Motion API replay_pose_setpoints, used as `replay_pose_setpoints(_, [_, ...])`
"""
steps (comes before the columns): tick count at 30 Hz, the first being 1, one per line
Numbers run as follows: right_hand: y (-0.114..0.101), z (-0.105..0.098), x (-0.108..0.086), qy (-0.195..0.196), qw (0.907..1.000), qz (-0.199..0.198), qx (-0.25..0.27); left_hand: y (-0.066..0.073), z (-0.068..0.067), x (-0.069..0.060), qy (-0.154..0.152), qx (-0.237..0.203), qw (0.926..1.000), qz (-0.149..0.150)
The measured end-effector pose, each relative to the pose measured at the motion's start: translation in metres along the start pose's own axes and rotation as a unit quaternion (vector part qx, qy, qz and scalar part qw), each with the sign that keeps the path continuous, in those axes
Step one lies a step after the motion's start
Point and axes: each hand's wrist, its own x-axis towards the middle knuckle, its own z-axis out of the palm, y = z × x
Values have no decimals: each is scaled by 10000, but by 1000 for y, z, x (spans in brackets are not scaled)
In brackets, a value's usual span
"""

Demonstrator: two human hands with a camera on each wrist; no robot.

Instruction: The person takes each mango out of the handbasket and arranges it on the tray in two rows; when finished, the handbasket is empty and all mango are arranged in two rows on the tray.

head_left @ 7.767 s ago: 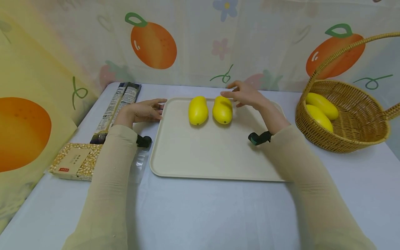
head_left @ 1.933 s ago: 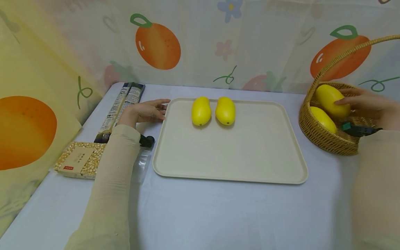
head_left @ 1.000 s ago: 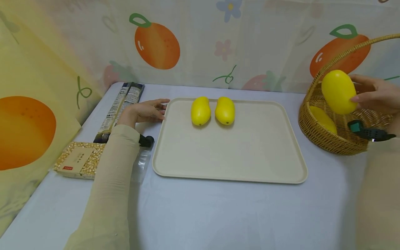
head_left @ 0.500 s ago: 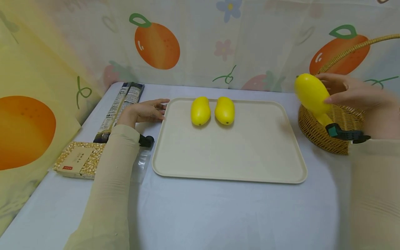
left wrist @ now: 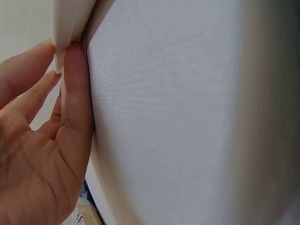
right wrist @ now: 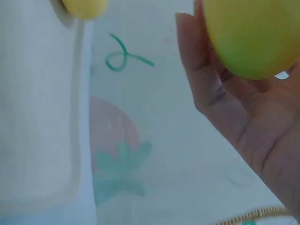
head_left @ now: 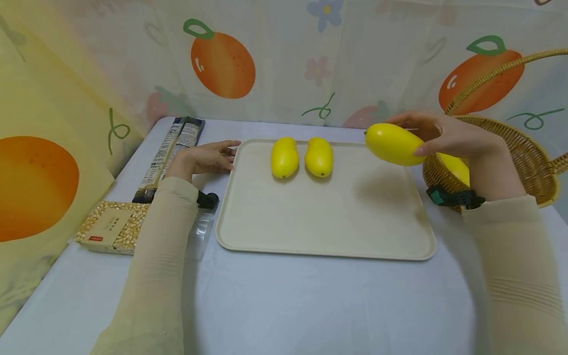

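My right hand (head_left: pixel 452 135) holds a yellow mango (head_left: pixel 394 144) by one end, in the air over the right back corner of the cream tray (head_left: pixel 328 217). In the right wrist view the fingers (right wrist: pixel 211 89) curl round the mango's rounded end. Two more mangoes, one on the left (head_left: pixel 285 158) and one on the right (head_left: pixel 319 157), lie side by side near the tray's back edge. My left hand (head_left: pixel 206 159) is at the tray's left rim. The left wrist view shows that rim (left wrist: pixel 63 28) pinched between thumb and fingers.
A wicker basket (head_left: pixel 528 148) with a tall handle stands to the right, a mango (head_left: pixel 456 168) inside it, partly behind the right wrist. Left of the tray lie a pack of corn kernels (head_left: pixel 113 228) and long dark-ended packets (head_left: pixel 170 158). A printed curtain (head_left: pixel 284 59) hangs behind the table.
My right hand has lifted a mango out of the basket and carried it left, over the tray. The left hand stays at the tray's rim. Earlier, the right hand was beside the tray's right mango.
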Motion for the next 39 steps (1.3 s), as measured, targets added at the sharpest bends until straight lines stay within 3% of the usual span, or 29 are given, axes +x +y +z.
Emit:
replay_pose_setpoints(3, [3, 7, 14, -340, 9985, -392, 153, 0, 0, 0, 3, -2, 10000, -5])
replay_pose_setpoints(7, [5, 19, 30, -657, 9956, -610, 258, 0, 0, 0, 3, -1, 10000, -10])
replay_pose_setpoints(15, [2, 46, 55, -864, 9950, -466, 162, 0, 0, 0, -18, 87, 10000, 19])
replay_pose_setpoints(24, [2, 72, 81, -1163, 9896, -665, 523, 0, 1, 0, -13, 95, 10000, 24])
replay_pose_setpoints(29, [1, 83, 92, -1341, 9878, -548, 566, -1, 0, 0, -2, 90, 10000, 15])
replay_pose_setpoints(39, [-2, 99, 107, -1379, 9891, -460, 238, -1, 0, 0, -11, 22, 10000, 35])
